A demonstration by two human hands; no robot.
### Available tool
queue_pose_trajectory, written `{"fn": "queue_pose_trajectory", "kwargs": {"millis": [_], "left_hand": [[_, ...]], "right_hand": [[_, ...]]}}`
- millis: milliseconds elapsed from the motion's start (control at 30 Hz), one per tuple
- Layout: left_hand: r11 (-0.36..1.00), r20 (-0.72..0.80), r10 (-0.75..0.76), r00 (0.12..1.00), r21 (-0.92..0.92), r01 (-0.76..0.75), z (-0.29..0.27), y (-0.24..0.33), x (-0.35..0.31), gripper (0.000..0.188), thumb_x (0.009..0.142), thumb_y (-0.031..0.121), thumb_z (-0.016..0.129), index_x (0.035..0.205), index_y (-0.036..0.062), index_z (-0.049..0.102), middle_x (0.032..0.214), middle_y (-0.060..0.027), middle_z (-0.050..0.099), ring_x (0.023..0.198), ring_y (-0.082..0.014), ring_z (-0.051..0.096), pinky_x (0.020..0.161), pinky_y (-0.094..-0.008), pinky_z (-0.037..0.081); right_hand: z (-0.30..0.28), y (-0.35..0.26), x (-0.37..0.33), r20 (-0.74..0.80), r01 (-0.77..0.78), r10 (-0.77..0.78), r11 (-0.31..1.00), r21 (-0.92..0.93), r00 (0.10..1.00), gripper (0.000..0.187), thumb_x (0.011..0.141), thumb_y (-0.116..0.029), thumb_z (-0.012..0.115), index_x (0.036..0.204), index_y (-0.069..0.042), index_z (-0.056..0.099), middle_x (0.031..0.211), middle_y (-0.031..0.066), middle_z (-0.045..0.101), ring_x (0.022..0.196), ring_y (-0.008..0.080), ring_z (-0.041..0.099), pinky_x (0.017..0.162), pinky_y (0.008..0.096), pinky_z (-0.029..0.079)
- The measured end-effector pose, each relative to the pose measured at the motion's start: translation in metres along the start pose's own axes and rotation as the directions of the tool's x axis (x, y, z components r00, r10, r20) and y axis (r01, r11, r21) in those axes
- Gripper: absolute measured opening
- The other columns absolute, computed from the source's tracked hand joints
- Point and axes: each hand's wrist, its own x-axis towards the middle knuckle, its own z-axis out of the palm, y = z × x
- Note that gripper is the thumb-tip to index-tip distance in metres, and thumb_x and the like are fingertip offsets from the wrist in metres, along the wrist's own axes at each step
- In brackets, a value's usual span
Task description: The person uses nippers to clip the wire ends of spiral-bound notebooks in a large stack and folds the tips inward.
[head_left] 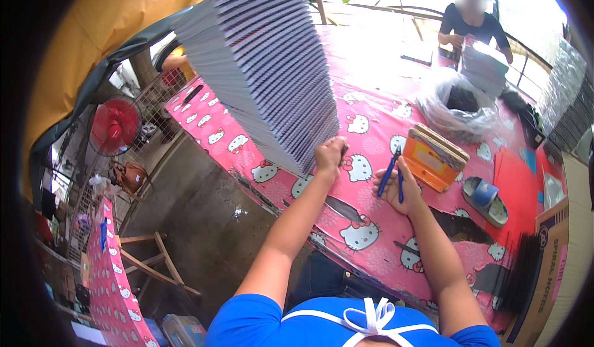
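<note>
A tall, leaning stack of spiral-bound notebooks stands on the pink table, its dark coils facing right. My left hand is closed beside the stack's lower right corner. What its fingers hold, if anything, is hidden; something small and dark shows at their edge. To the right, my right hand is turned palm up. It holds blue-handled pliers across the palm, with the jaws pointing away from me and the handles spread apart.
Just past my right hand lies an orange box. A blue slipper, a clear plastic bag with dark contents and a cardboard carton are further right. Across the table a person handles notebooks. A red fan stands at left.
</note>
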Motion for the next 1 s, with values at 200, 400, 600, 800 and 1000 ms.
{"fn": "queue_pose_trajectory", "kwargs": {"millis": [200,400,600,800,1000], "left_hand": [[0.865,0.466,-0.206,0.860,-0.325,0.383,0.097,0.063,0.023,0.014,0.082,0.022,0.057,0.091,0.0110,0.057,0.080,-0.0089,0.062,0.049,-0.0118,0.047,0.040,-0.0221,0.038],[0.913,0.679,-0.295,0.672,-0.007,0.408,0.280,0.098,0.027,0.015,0.084,0.022,0.057,0.090,0.0084,0.054,0.077,-0.0113,0.063,0.045,-0.0122,0.047,0.038,-0.0228,0.039],[0.811,0.405,0.241,0.882,0.414,-0.413,0.369,0.043,0.103,0.039,0.079,0.033,0.068,0.103,0.0030,0.061,0.080,-0.0116,0.066,0.065,-0.0200,0.061,0.061,-0.0335,0.052],[0.206,0.676,0.176,0.715,0.685,-0.699,0.396,0.045,0.116,0.074,0.079,0.058,0.056,0.125,0.0003,0.053,0.132,-0.0214,0.049,0.124,-0.0347,0.046,0.104,-0.0391,0.036],[0.172,0.663,0.122,0.739,0.719,-0.674,0.359,0.070,0.147,0.063,0.089,0.055,0.043,0.122,0.0039,0.059,0.129,-0.0161,0.055,0.123,-0.0297,0.049,0.105,-0.0372,0.034]], "right_hand": [[0.004,-0.003,0.001,-0.063,-0.013,0.016,0.998,0.060,0.998,0.062,0.091,-0.058,0.044,0.093,0.002,0.062,0.083,0.0154,0.066,0.075,0.0276,0.066,0.074,0.0422,0.054],[0.000,-0.001,0.002,-0.062,-0.029,0.035,0.996,0.087,0.997,0.053,0.092,-0.052,0.049,0.094,0.000,0.059,0.082,0.0135,0.064,0.074,0.0258,0.065,0.073,0.0402,0.053],[0.032,0.008,-0.005,-0.039,0.073,-0.081,0.983,-0.169,0.996,0.045,0.097,-0.045,0.044,0.104,-0.003,0.058,0.092,0.0099,0.064,0.081,0.0204,0.063,0.074,0.0374,0.051],[-0.001,0.000,0.001,-0.069,0.005,0.000,0.997,0.071,0.998,0.044,0.095,-0.045,0.049,0.101,-0.003,0.058,0.087,0.0097,0.064,0.075,0.0206,0.063,0.071,0.0360,0.052],[0.003,-0.001,0.008,-0.087,-0.049,0.054,0.997,0.055,0.995,0.046,0.092,-0.048,0.052,0.095,-0.002,0.058,0.085,0.0118,0.063,0.076,0.0229,0.064,0.071,0.0369,0.053]]}}
